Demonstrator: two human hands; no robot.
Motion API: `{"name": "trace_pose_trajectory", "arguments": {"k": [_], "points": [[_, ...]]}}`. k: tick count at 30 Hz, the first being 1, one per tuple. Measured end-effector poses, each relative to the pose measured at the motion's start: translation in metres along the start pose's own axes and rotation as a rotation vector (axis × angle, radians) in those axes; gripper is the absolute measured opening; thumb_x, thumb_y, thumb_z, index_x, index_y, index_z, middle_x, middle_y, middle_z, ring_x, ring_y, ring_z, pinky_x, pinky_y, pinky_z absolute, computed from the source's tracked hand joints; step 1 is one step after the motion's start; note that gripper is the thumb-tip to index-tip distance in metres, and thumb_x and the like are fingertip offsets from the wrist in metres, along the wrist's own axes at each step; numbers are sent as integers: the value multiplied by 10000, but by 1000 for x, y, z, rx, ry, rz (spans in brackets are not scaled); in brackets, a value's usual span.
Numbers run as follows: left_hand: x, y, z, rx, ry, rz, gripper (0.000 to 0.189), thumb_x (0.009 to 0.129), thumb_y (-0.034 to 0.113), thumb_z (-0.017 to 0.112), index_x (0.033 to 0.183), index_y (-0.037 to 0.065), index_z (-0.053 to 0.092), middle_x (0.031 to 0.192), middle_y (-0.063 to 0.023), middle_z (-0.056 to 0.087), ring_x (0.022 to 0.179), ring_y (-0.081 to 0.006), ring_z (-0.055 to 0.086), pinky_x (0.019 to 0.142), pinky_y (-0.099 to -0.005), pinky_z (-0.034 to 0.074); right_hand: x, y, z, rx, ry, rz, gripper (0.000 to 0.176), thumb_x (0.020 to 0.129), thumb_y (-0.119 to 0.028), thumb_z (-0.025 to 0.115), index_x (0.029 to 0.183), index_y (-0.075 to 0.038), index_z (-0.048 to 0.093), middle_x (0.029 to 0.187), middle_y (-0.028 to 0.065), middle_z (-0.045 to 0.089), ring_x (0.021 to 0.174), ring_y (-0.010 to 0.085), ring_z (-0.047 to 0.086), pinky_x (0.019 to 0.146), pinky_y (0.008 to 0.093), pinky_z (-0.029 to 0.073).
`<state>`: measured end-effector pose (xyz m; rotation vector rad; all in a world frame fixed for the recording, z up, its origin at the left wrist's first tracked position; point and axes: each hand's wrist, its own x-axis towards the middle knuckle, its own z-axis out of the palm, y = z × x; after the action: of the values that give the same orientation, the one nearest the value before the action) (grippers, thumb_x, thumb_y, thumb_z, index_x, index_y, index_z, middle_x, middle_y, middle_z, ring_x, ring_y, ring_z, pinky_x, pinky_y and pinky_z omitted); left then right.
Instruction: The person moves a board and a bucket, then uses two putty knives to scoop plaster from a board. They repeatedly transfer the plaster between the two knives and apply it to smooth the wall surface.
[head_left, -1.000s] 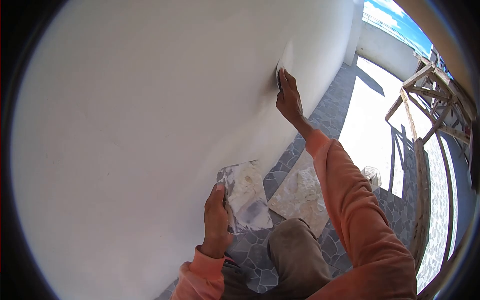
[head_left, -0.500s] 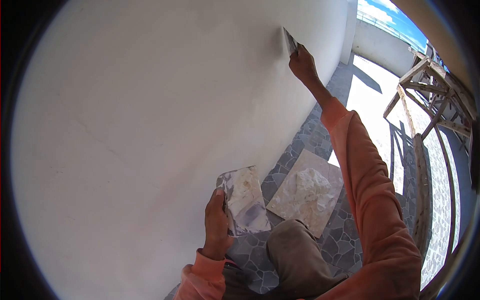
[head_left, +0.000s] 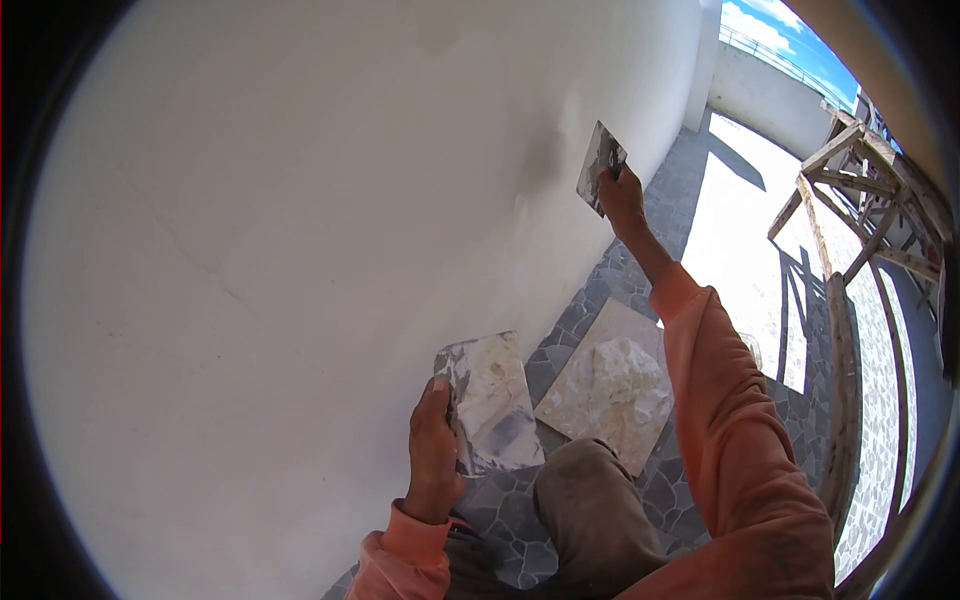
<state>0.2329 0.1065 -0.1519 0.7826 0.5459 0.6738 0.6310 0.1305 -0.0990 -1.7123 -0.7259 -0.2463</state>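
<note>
My right hand [head_left: 622, 205] is closed on a flat metal plastering trowel [head_left: 601, 165], its face turned partly toward me and smeared with grey. The trowel is close to the white wall [head_left: 300, 250]; a gap shows by its dark shadow on the surface. Low in front of me, my left hand [head_left: 433, 450] grips the left edge of a rectangular plate [head_left: 492, 400] smeared with white and greyish plaster. Most of its handle, if any, is hidden by the fingers.
A square board [head_left: 570, 400] with a heap of white plaster [head_left: 625, 375] lies on the stone-patterned floor [head_left: 690, 480] near my knee [head_left: 590, 490]. To the right stands a rough wooden scaffold [head_left: 845, 185]. A low wall [head_left: 765, 85] closes the far end.
My right hand has come down and slightly right with the trowel, which has turned from nearly edge-on to show its face. My left hand and the plate have barely moved.
</note>
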Motion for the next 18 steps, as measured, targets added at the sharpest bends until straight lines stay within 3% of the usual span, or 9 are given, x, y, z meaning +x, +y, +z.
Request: {"name": "trace_pose_trajectory", "arguments": {"k": [2,5,9,12,16,18], "points": [[0,0,0,-7,-9,0,377,1045,278,363,1251,-6,502,1162,-113,605,1040,-197,623,906,-328,503,24,28,12,194,-107,153,234,861,-151,550,958,50,622,792,104,636,740,219,631,692,393,511],[0,-1,2,-15,-5,3,381,1044,285,369,1252,-6,500,1162,-114,606,1040,-199,625,909,-330,503,51,46,33,304,-135,292,223,822,-120,533,933,49,628,794,76,611,724,203,607,643,402,514],[-3,3,4,34,-8,13,381,1042,296,376,1243,-2,504,1155,-113,609,1040,-201,626,908,-335,505,63,24,39,336,-130,279,237,800,-131,531,915,51,630,790,95,616,689,194,577,625,392,508],[-3,4,3,18,-17,1,377,1041,297,378,1234,1,510,1146,-113,610,1036,-198,625,899,-334,508,42,-23,19,79,-110,118,247,818,-153,548,923,55,630,775,94,624,703,189,590,616,369,488],[0,0,-2,28,-15,16,395,1024,309,398,1248,6,514,1159,-106,617,1032,-203,632,896,-338,513,57,-10,4,96,-35,8,282,884,-229,572,976,27,648,818,97,664,726,180,603,669,348,481],[-1,2,1,19,1,-1,355,1038,275,371,1208,2,522,1124,-105,608,1004,-188,622,868,-322,510,69,-8,5,97,1,70,287,892,-232,563,1000,18,652,848,106,673,750,186,608,708,356,484]]}}
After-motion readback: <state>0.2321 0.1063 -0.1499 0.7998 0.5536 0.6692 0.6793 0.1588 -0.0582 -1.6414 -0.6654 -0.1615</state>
